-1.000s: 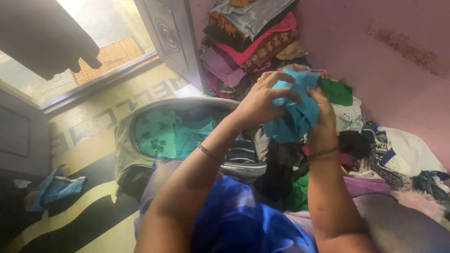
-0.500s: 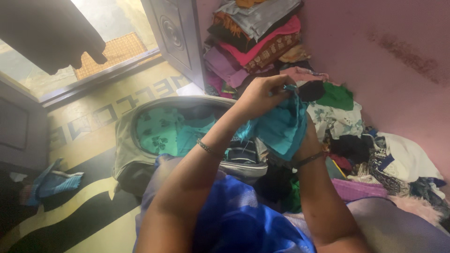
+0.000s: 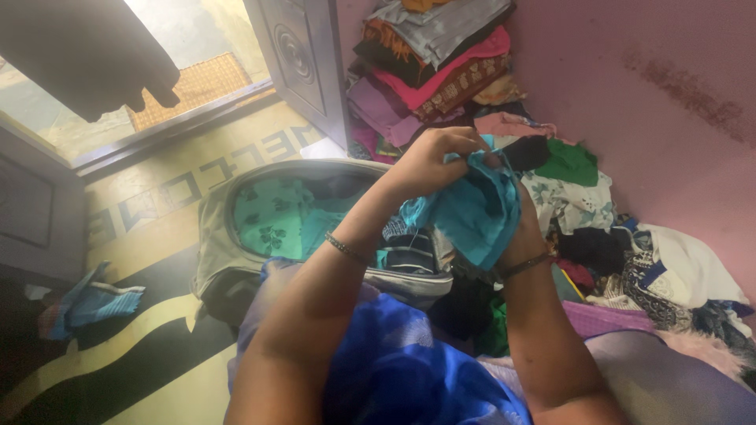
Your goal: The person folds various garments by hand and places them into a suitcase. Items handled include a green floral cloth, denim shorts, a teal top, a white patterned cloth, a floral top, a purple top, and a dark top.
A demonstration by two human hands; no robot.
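Note:
A teal garment (image 3: 472, 212) hangs in the air in front of me, held by both hands. My left hand (image 3: 435, 161) pinches its top edge with closed fingers. My right hand (image 3: 516, 228) is mostly hidden behind the cloth; only the wrist with a dark bangle shows, and it grips the garment from underneath. Below the hands lies an open grey-green suitcase (image 3: 213, 252) with folded green and teal clothes (image 3: 272, 220) inside.
A tall stack of folded clothes (image 3: 429, 71) stands against the pink wall (image 3: 654, 94). Loose clothes (image 3: 630, 252) are heaped on the right. A grey door (image 3: 295, 55) stands open at the back. A blue cloth (image 3: 94, 303) lies on the yellow-black mat (image 3: 150, 212).
The teal garment has gone from a bunched ball to hanging loosely open; my right hand has dropped lower behind it. The view has shifted slightly.

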